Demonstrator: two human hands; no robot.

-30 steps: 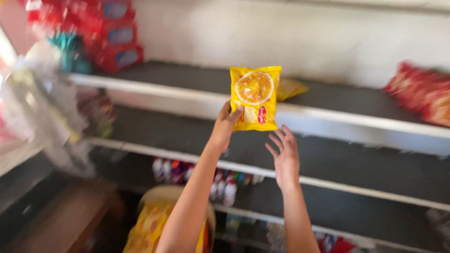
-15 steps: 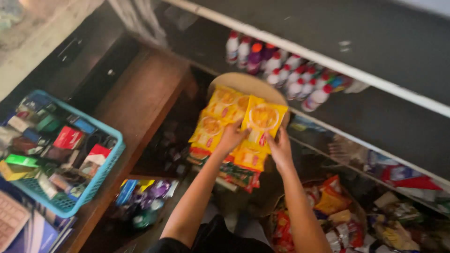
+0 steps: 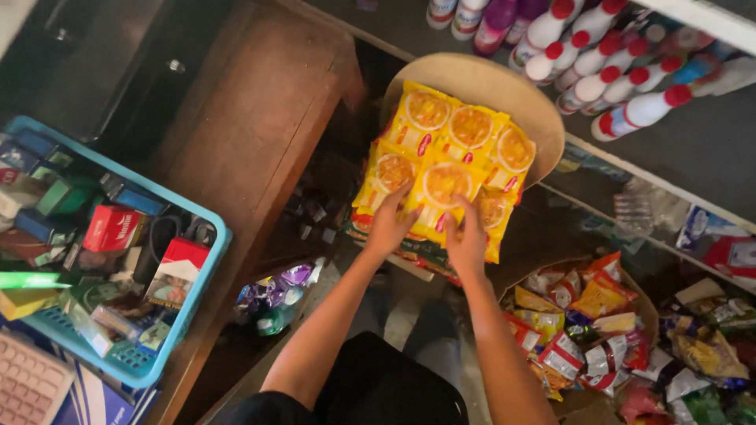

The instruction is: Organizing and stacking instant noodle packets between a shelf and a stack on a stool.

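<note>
**Back down at the yellow packets**

A second ago my left hand (image 3: 391, 224) held one yellow packet up at the shelf; now both hands are down on the stack of yellow packets (image 3: 445, 169), so another is being picked. My left fingers curl on the front packet's edge, my right hand (image 3: 468, 236) lies spread on it. The round board (image 3: 504, 86) rims the stack; the bottles (image 3: 622, 71) crowd beyond, the wooden counter (image 3: 252, 134) stands left.

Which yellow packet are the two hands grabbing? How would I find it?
Find the round tan board below the shelf of red-capped bottles. Yellow noodle packets lie heaped on it. The one meant is in the front row, with the left hand and right hand on its near edge.
</note>
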